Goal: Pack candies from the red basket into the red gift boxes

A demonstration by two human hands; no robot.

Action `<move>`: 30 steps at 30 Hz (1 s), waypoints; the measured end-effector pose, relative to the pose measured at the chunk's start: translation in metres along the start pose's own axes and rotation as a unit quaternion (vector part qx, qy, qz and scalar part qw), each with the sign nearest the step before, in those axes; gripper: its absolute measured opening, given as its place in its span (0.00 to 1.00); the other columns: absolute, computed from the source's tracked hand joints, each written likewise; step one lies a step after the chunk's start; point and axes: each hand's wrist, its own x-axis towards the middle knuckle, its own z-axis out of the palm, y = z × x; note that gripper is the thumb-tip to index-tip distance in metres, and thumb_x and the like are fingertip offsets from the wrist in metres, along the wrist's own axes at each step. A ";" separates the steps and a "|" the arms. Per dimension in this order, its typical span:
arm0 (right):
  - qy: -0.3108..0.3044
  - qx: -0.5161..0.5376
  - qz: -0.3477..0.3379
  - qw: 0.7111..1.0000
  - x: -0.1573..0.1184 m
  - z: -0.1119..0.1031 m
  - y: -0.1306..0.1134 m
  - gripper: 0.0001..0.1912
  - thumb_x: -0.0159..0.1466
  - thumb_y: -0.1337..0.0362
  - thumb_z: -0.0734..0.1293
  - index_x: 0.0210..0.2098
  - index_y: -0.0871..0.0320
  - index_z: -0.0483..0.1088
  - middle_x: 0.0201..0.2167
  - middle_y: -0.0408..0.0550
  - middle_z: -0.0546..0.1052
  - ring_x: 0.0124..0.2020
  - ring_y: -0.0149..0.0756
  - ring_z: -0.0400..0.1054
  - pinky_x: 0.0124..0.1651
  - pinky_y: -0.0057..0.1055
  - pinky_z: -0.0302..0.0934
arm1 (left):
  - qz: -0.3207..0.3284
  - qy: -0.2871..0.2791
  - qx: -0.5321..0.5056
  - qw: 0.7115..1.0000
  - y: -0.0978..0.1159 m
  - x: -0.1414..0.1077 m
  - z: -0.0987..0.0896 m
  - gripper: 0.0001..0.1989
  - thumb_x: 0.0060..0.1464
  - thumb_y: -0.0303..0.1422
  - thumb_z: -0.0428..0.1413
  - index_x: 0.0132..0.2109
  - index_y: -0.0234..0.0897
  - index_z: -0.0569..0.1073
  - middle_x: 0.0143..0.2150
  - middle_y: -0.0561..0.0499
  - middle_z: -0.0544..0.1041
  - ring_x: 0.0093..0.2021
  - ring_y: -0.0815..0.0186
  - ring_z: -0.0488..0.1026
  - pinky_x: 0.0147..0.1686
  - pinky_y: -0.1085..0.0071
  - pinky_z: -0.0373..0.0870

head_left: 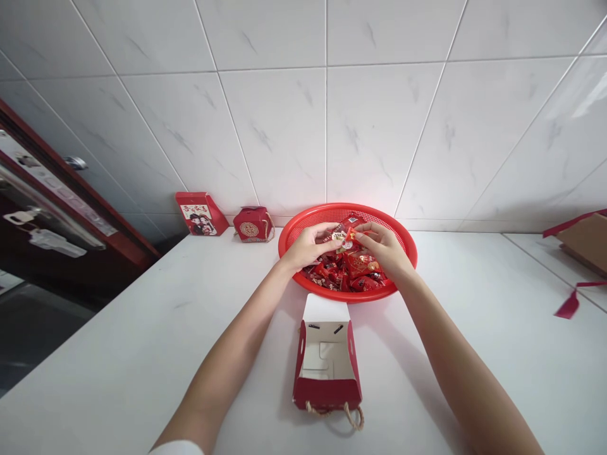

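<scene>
A red plastic basket (408, 246) holds several red-wrapped candies (363, 262). Above them, my left hand (315, 245) pinches a wrapped candy (339, 236) between thumb and fingers. My right hand (382, 246) is beside it, its thumb and fingers closed on a red wrapper (353, 234) that touches the left hand's candy. In front of the basket, between my forearms, stands a dark red box (327, 388) with its white-lined lid flap raised towards the basket. Its inside shows no candies, and a twisted rope handle hangs at its near side.
Against the tiled wall at the left stand a red box with a cartoon couple (202, 216) and a small red box with a gold emblem (253, 225). A cardboard box (588, 240) with a red ribbon lies at the right edge.
</scene>
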 end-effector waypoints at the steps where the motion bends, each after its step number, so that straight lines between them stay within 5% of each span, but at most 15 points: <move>1: -0.004 0.004 -0.001 1.000 0.000 0.000 0.000 0.14 0.57 0.53 0.76 0.35 0.55 0.74 0.33 0.45 0.79 0.37 0.37 0.76 0.40 0.37 0.76 | 0.004 -0.001 0.004 1.000 -0.001 0.000 0.000 0.26 0.52 0.31 0.66 0.59 0.34 0.77 0.58 0.40 0.80 0.59 0.53 0.75 0.57 0.60 0.73; 7: -0.025 0.006 0.012 1.000 -0.002 0.000 -0.003 0.16 0.57 0.52 0.76 0.36 0.55 0.73 0.36 0.45 0.79 0.37 0.37 0.75 0.36 0.35 0.76 | -0.008 0.011 0.015 1.000 -0.002 -0.002 -0.002 0.27 0.53 0.32 0.65 0.61 0.39 0.75 0.62 0.41 0.77 0.65 0.49 0.70 0.49 0.61 0.77; 15: -0.019 0.006 0.000 1.000 -0.001 -0.002 -0.003 0.20 0.53 0.48 0.78 0.35 0.55 0.75 0.35 0.47 0.81 0.33 0.39 0.77 0.31 0.33 0.74 | 0.014 -0.003 -0.010 1.000 -0.005 0.000 -0.003 0.24 0.52 0.34 0.67 0.56 0.37 0.77 0.54 0.42 0.81 0.56 0.54 0.77 0.54 0.60 0.74; 20: 0.058 0.015 -0.030 0.998 0.001 -0.004 0.000 0.23 0.50 0.46 0.79 0.36 0.56 0.76 0.35 0.48 0.81 0.34 0.39 0.76 0.30 0.32 0.72 | 0.008 0.105 -0.038 0.994 -0.008 0.006 -0.005 0.14 0.56 0.37 0.62 0.48 0.37 0.79 0.49 0.46 0.83 0.49 0.58 0.80 0.53 0.61 0.74; 24: 0.108 0.028 -0.031 0.993 0.002 -0.006 0.002 0.23 0.50 0.47 0.79 0.36 0.57 0.76 0.34 0.47 0.81 0.31 0.37 0.76 0.31 0.32 0.71 | 0.025 0.152 0.061 0.986 -0.010 0.010 -0.019 0.10 0.55 0.32 0.60 0.44 0.36 0.80 0.48 0.45 0.84 0.49 0.58 0.80 0.56 0.60 0.73; 30: 0.126 0.021 -0.042 0.991 0.004 -0.007 0.005 0.21 0.52 0.48 0.78 0.36 0.57 0.76 0.33 0.47 0.82 0.29 0.37 0.76 0.30 0.32 0.70 | 0.011 0.114 0.230 0.966 -0.013 0.009 -0.043 0.12 0.52 0.26 0.57 0.42 0.38 0.83 0.48 0.47 0.85 0.52 0.55 0.80 0.59 0.60 0.72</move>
